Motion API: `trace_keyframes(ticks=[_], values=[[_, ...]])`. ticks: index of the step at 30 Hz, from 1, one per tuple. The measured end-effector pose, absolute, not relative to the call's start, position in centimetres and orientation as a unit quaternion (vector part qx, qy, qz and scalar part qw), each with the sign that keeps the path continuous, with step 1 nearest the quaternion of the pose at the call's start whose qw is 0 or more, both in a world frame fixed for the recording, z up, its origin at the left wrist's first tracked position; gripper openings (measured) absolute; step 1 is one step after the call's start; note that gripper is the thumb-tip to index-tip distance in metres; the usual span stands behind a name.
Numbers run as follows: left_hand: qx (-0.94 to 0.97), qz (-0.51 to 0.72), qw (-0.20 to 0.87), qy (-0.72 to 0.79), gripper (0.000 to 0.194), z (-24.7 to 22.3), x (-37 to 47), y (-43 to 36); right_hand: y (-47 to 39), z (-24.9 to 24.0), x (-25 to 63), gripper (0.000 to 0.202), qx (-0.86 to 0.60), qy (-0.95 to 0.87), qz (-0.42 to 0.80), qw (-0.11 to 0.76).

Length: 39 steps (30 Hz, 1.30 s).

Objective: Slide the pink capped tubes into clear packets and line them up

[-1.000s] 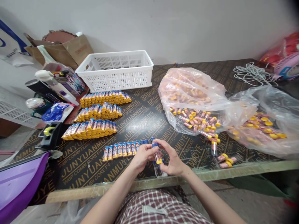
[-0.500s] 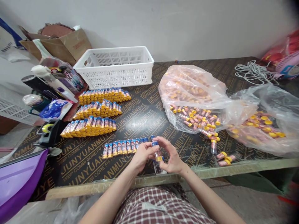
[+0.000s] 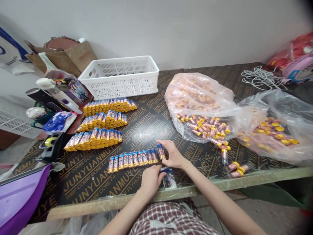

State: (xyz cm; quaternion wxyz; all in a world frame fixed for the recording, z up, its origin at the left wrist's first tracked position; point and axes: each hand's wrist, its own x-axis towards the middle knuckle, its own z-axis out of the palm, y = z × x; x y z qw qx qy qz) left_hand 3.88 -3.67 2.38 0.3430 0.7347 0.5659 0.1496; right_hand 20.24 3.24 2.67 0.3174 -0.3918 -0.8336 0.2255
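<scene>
My right hand (image 3: 173,155) pinches a small labelled tube (image 3: 160,151) with a blue top and yellow bottom. The tube stands at the right end of a row of similar labelled tubes (image 3: 133,160). Close to the table's front edge, my left hand (image 3: 151,179) is palm down, its thumb apart from its index finger, holding nothing visible; its other fingertips are hidden. Its thumb is at a small stack of printed labels or sleeves (image 3: 169,179), partly clear and blue.
Behind the row lie three stacks of labelled tubes (image 3: 94,138) and a white basket (image 3: 119,81). At right, plastic bags (image 3: 200,93) hold yellow-capped tubes, with loose tubes (image 3: 237,169) nearby. A tape dispenser (image 3: 52,147), purple dustpan-like object (image 3: 22,199) and cord (image 3: 261,77) are also around.
Both hands held the tube together in front of me. My left hand has let go and moved down to the labels; my right hand has brought the tube to the row's end.
</scene>
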Motion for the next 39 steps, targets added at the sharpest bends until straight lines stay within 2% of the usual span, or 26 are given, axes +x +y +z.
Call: trace_keyframes(ticks=[3,6,10,13,19,25,28,32,35,39], values=[[0.764,0.082,0.281,0.575,0.019,1.5,4.0,-4.5,3.8,1.8,19.3,0.079,-0.391,-0.862,0.202,0.251],[0.767,0.095,0.270,0.575,0.016,0.9,4.1,-4.6,3.6,1.1,18.8,0.078,-0.405,-0.869,0.189,0.212],[0.762,0.131,0.279,0.569,0.009,0.5,4.1,-4.3,2.9,1.0,19.0,0.081,-0.407,-0.864,0.203,0.215],[0.772,0.142,0.276,0.555,0.013,0.5,3.9,-4.1,3.0,1.2,20.5,0.080,-0.432,-0.850,0.186,0.238],[0.814,0.146,0.227,0.515,0.022,0.1,3.6,-4.0,5.8,1.1,28.4,0.049,-0.682,-0.691,-0.014,0.238],[0.824,0.203,0.190,0.494,0.025,-0.3,3.6,-3.8,7.4,0.8,34.8,0.030,-0.763,-0.612,-0.078,0.194],[0.785,0.231,0.263,0.510,0.017,0.2,3.7,-3.5,7.5,0.6,35.7,0.025,-0.763,-0.618,-0.079,0.174],[0.660,0.277,0.458,0.528,0.011,1.5,3.6,-2.9,7.5,1.2,36.4,0.024,-0.757,-0.627,-0.065,0.172],[0.554,0.314,0.568,0.522,0.014,2.4,3.3,-2.4,7.4,2.4,37.0,0.025,-0.747,-0.634,-0.040,0.195],[0.473,0.318,0.625,0.533,0.024,3.0,2.9,-2.2,6.6,4.0,36.3,0.023,-0.713,-0.658,0.029,0.240]])
